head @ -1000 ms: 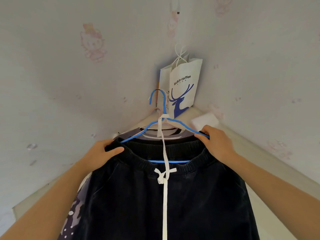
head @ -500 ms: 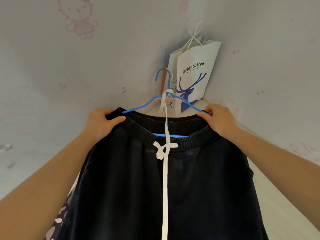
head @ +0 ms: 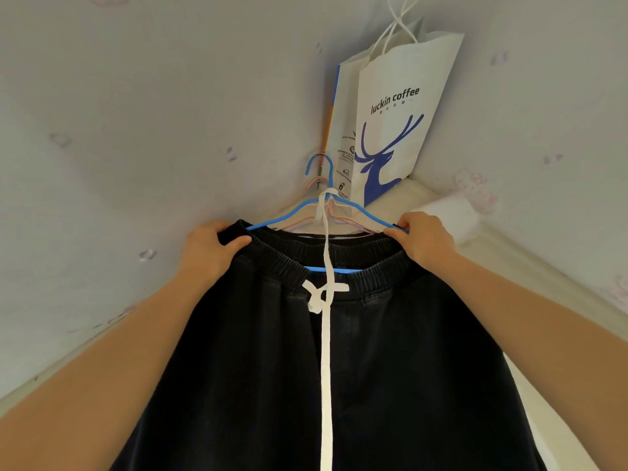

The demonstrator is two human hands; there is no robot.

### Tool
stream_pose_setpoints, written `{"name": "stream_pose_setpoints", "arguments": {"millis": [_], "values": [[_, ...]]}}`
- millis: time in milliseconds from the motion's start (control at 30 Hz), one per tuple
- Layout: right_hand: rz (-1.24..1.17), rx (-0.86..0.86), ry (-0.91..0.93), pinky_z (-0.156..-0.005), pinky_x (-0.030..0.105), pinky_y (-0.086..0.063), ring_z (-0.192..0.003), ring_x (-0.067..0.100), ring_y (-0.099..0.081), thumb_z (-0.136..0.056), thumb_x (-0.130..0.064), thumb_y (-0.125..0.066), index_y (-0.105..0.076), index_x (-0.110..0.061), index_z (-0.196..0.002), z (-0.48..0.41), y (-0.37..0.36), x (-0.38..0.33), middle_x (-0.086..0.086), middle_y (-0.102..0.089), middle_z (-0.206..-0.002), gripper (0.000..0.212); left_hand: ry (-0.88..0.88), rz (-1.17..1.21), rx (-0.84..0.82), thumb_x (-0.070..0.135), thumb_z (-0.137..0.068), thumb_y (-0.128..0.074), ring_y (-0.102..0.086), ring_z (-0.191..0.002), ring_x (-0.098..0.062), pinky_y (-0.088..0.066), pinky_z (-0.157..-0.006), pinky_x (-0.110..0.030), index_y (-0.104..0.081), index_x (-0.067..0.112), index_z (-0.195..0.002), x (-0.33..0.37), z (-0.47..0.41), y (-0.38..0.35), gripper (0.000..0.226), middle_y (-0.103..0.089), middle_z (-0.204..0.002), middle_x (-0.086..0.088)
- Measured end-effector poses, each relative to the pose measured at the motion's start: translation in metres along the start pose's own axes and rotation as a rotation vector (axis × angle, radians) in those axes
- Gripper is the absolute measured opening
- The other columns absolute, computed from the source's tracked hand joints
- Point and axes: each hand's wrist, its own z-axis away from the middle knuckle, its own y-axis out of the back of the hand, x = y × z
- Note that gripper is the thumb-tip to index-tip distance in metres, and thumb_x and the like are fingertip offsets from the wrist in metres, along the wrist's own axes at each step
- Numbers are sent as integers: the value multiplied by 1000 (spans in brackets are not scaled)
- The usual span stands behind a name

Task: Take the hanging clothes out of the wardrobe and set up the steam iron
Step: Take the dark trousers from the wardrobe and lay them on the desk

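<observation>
With both arms raised, the left hand and right hand each curl fingers around the black trousers' waistband at the blue hanger's ends.

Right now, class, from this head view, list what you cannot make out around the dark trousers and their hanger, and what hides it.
Head view: legs of the dark trousers, cut off by the bottom edge.
Head view: what the blue hanger hooks onto, too small.
Head view: anything on the pink hangers, hidden behind the waistband.
Head view: paper bag contents, hidden by its walls.
</observation>
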Motion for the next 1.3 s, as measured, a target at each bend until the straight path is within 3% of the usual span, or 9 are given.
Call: {"name": "stream_pose_setpoints", "arguments": {"millis": [200,333,467,600,700,800,933,1100,1300], "values": [[-14,5,7,-66,33,-42,-77,21,-54,-90,-44,-59,-59,-15,-91,-9,-2,6,4,-58,-82,29,-43,-40,59,34,-85,-69,-57,-82,-20,-39,-70,-27,-68,11,-105,2,-6,-15,30,-67,-94,-7],[25,16,-8,-63,31,-39,-75,20,-53,-90,-43,-59,-60,-14,-93,-5,-23,9,5,-59,-85,29,-77,-214,62,33,-86,-66,-54,-100,-32,-47,-78,-42,-64,8,-111,-11,-3,-31,36,-56,-106,-13],[64,95,26,-64,30,-39,-78,18,-51,-89,-41,-60,-60,-15,-98,-4,-33,8,5,-60,-92,27,-76,-269,70,33,-87,-65,-52,-103,-33,-48,-82,-45,-63,5,-113,-15,-2,-37,38,-55,-107,-16],[32,128,56,-73,33,-47,-93,22,-55,-87,-39,-65,-56,-15,-111,0,-29,12,6,-56,-107,35,-73,-364,75,36,-89,-62,-52,-105,-34,-47,-82,-47,-61,6,-116,-13,2,-37,41,-56,-111,-16],[43,123,128,-85,38,-49,-103,24,-55,-92,-31,-58,-56,-13,-119,13,-25,16,8,-58,-117,32,-84,-480,86,37,-92,-57,-49,-110,-35,-42,-85,-46,-58,8,-121,-8,7,-38,41,-56,-117,-15],[58,124,190,-99,40,-43,-117,26,-49,-96,-28,-49,-54,-12,-127,38,-29,20,9,-54,-128,35,-126,-482,117,28,-95,-53,-49,-110,-36,-41,-87,-46,-55,8,-126,-6,17,-40,37,-55,-121,-16],[152,110,214,-116,43,-26,-141,25,-28,-99,-31,-41,-43,-11,-140,77,-35,23,9,-41,-146,45,-218,-454,121,23,-97,-48,-49,-118,-37,-40,-98,-50,-51,6,-134,-8,42,-45,41,-53,-132,-16],[264,49,225,-119,42,-14,-147,24,-12,-100,-36,-35,-22,-13,-150,123,-38,29,6,-21,-157,56,-272,-488,33,28,-98,-43,-33,-139,-31,-28,-112,-51,-45,10,-139,-6,92,-50,45,-43,-146,-12],[275,4,228,-119,40,-11,-147,24,-9,-100,-37,-35,-17,-14,-151,181,-42,38,6,-14,-159,59,-252,-477,-70,36,-97,-40,-28,-142,-23,-22,-117,-46,-35,19,-145,1,166,-51,51,-39,-150,-3]]}}
